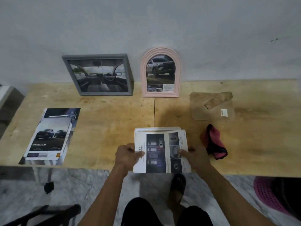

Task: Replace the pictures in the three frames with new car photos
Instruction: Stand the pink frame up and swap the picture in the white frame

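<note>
Surface: wooden desk (114, 121) against a grey wall.
Left hand (127, 154): thumb pinching the left edge of the car brochure page (160, 152).
Right hand (195, 156): thumb pinching its right edge.
Page: over a white frame (158, 128) at the desk's near edge.
Right: red cloth (213, 142), brown backing board (213, 108).
Rear: grey frame (99, 74), pink arched frame (160, 72), leaning on wall.
Left: brochure stack (52, 136).

A wooden table (105, 115) carries two frames (99, 74), brochures (52, 136), backing board (211, 106), cloth (213, 142).
</note>
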